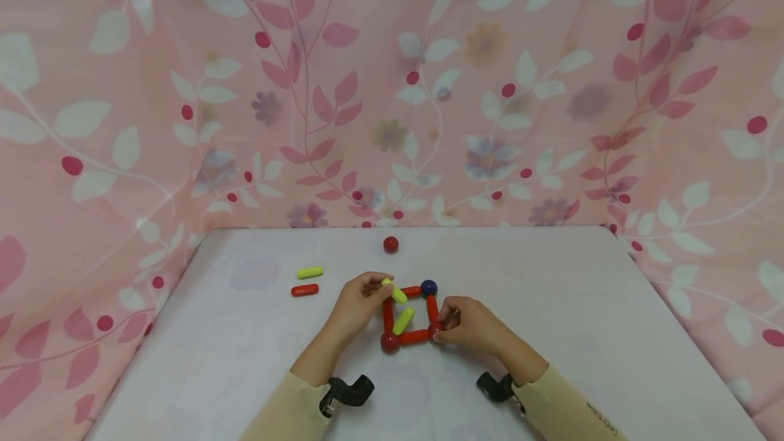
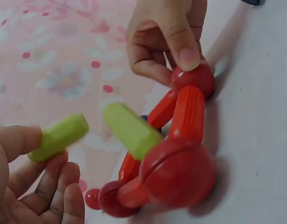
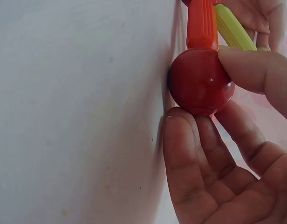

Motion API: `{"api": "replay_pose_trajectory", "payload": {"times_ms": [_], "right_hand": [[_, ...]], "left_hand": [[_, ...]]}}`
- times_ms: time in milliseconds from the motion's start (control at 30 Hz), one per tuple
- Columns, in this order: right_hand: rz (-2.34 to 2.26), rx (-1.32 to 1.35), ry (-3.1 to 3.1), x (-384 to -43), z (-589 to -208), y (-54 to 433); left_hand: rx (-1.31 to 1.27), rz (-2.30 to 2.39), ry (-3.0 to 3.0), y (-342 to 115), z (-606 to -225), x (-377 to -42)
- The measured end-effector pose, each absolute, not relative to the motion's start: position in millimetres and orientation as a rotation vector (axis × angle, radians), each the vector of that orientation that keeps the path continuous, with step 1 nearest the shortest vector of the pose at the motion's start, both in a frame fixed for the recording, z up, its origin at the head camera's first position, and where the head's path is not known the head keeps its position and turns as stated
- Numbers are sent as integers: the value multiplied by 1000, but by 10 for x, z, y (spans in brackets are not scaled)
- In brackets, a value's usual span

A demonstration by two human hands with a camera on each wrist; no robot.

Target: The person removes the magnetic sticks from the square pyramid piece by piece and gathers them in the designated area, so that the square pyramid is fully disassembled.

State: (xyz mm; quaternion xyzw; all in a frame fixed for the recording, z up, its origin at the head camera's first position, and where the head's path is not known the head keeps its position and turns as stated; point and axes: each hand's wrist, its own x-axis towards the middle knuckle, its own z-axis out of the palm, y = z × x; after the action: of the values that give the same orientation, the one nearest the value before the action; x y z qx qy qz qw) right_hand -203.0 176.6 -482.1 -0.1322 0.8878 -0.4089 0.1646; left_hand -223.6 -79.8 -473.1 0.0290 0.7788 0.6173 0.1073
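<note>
A square of red rods joined by balls lies on the table, with a blue ball (image 1: pixel 429 288) at its far right corner. A yellow-green rod (image 1: pixel 403 320) rises at a slant from the red ball (image 1: pixel 390 341) at the near left corner. My left hand (image 1: pixel 357 301) pinches another yellow-green rod (image 2: pixel 58 137) between thumb and fingers, above the square's left side. At the near right corner, my right hand (image 1: pixel 470 324) grips a red ball (image 3: pixel 199 81) by thumb and fingers. The far left corner's red ball (image 2: pixel 116 199) shows in the left wrist view; my left hand hides it from the head view.
To the left on the white table (image 1: pixel 551 278) lie a loose yellow-green rod (image 1: pixel 309 272) and a loose red rod (image 1: pixel 305 290). Near the back edge sits a single red ball (image 1: pixel 390 244). A pink floral curtain (image 1: pixel 392 87) hangs behind the table and along its sides.
</note>
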Motion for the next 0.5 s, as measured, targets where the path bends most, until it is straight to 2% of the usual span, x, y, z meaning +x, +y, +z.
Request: {"api": "replay_pose_trajectory", "payload": {"times_ms": [167,500], "right_hand": [[-1176,-412,2517,-2045,-4831,1793],[-1201,-424,2503,-2074,-4851,1887]], "left_hand": [[42,1845,2319,-1056,-4686,-2219],[77,1561,2620,-1691,-4635,-2222]]}}
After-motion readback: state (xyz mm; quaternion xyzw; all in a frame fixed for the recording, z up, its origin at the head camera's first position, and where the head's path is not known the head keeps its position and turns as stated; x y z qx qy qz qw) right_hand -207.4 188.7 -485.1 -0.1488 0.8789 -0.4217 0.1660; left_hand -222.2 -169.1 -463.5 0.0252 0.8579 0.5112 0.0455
